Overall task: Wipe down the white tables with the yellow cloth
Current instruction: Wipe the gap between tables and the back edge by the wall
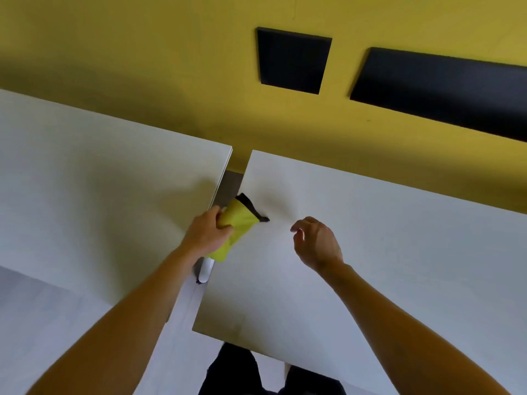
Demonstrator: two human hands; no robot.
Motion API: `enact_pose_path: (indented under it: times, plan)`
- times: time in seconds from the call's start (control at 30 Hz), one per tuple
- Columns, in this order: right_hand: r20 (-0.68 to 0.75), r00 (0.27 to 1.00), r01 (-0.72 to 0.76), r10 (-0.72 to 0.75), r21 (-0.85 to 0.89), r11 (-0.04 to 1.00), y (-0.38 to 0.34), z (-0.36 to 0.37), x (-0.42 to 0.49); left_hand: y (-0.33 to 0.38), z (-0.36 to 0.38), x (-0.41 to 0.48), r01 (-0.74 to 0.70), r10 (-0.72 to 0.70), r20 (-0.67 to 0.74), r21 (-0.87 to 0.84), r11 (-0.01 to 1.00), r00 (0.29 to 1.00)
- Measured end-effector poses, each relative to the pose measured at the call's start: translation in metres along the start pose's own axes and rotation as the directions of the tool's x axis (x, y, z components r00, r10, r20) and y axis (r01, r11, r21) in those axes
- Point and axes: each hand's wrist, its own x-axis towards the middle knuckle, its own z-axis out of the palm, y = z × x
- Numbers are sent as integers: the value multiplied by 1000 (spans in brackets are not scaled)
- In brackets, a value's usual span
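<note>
Two white tables stand side by side against a yellow wall, the left table [99, 178] and the right table [385, 252], with a narrow gap between them. My left hand [206, 232] grips a bunched yellow cloth [236, 223] with a dark edge, over the gap at the right table's left edge. My right hand [318, 243] hovers above the right table a little to the cloth's right, fingers loosely curled, holding nothing.
Two black panels [293, 61] [445, 89] are set in the yellow wall [142, 52] behind the tables. A white table leg [206, 270] shows in the gap below my left hand. My dark trousers [236, 372] are at the right table's near edge.
</note>
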Motion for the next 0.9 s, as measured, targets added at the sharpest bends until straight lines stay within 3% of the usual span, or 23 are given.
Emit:
enact_pose_path:
  times: [0.07,0.13,0.2,0.3,0.33,0.43,0.6,0.8,0.9]
  plan:
    - [-63,998,24,-23,20,1000,-9,6,22,-4,-19,15,31,-47,-205,-81,996,978]
    - [-161,985,62,-56,30,998,-16,19,47,-3,-21,34,27,-55,-300,-98,995,952]
    - [-217,974,70,-71,-9,997,-17,37,73,-3,-4,47,4,-29,-245,-102,995,969]
    - [-182,978,86,-106,-117,989,-9,71,95,-7,32,53,-125,124,-14,-88,988,992]
    - [-180,975,106,-134,-158,982,-5,81,97,-9,39,54,-172,173,5,-94,981,985]
    - [-215,962,119,-169,-229,966,2,96,92,-15,53,65,-223,216,-72,-115,968,974]
    - [-222,957,126,-185,-252,959,0,96,90,-16,85,82,-282,278,-162,-6,959,947]
    - [-270,940,144,-206,-232,962,1,97,90,36,70,176,-257,213,-194,-241,936,958]
    - [-293,935,139,-198,-213,967,2,97,89,30,73,169,-284,234,-199,-277,918,952]
